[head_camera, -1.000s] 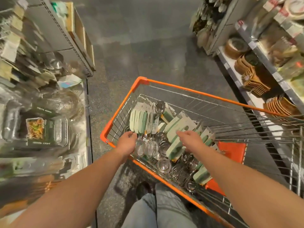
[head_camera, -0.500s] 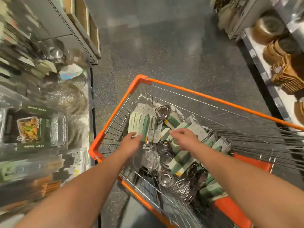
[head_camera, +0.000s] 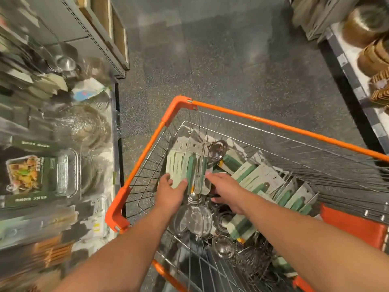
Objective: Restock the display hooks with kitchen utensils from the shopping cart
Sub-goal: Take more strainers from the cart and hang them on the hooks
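On the far left we see a blurred shelf [head_camera: 114, 106] of packaged trays and clear bowls. Beside it stands the orange-rimmed shopping cart [head_camera: 273, 124], where the kitchen utensils lie heaped. Our left hand [head_camera: 171, 193] grips a bunch of carded green-handled utensils [head_camera: 185, 163] at their lower end, thumb on top, mesh strainers [head_camera: 196, 217] just below it. Our right hand [head_camera: 226, 189] reaches in beside the bunch, fingers curved down onto it; we cannot tell whether it grips. More carded utensils [head_camera: 257, 175] lie to the right.
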Motion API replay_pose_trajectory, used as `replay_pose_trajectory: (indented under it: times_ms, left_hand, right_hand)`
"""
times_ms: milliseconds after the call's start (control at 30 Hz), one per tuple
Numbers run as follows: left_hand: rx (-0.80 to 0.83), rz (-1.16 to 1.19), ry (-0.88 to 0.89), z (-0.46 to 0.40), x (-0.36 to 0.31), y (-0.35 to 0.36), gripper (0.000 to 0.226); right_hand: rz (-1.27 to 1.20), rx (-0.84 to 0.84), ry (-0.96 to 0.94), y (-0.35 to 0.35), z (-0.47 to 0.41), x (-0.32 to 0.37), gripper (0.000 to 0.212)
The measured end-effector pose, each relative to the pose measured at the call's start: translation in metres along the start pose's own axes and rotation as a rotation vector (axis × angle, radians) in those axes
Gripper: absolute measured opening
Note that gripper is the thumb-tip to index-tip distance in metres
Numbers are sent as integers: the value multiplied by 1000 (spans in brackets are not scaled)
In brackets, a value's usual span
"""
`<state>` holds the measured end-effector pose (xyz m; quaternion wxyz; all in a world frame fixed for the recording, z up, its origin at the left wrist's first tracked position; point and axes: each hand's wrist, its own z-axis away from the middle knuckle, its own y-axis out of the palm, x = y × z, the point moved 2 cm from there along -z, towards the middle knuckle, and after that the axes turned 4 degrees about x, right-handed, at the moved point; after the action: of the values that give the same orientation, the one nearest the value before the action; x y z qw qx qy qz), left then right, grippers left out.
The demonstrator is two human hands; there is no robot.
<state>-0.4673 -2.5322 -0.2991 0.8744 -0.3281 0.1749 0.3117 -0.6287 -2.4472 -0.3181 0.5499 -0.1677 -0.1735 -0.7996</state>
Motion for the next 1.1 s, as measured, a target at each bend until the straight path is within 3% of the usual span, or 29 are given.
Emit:
replay_pose_trajectory:
  times_ms: [300, 500, 700, 833, 867, 967, 1100]
  left_hand:
    - [50, 63, -39, 1, 3, 23, 67]
    - [124, -5, -41, 4, 3, 27, 120]
    - [137, 59, -3, 8, 4, 20, 106]
    - [99, 183, 16, -5, 18, 24, 126]
    - [88, 231, 12, -7, 22, 24, 120]
    - [115, 375, -4, 13, 6, 12, 74]
    - [237, 512, -77, 27, 1, -2, 51]
  right_hand:
    - [-242, 106, 28, 12, -2, -3, 51]
    - [-332, 142, 64, 11, 12, -1, 74]
    - [-323, 135, 60, 11, 23, 6, 86]
    - [-271, 84, 31, 10, 25, 10, 85]
    - [-269, 75, 21, 10, 26, 11, 81]
    - [-298, 65, 8, 11, 31, 17, 65]
    - [-168, 35, 2, 16, 45, 31, 41]
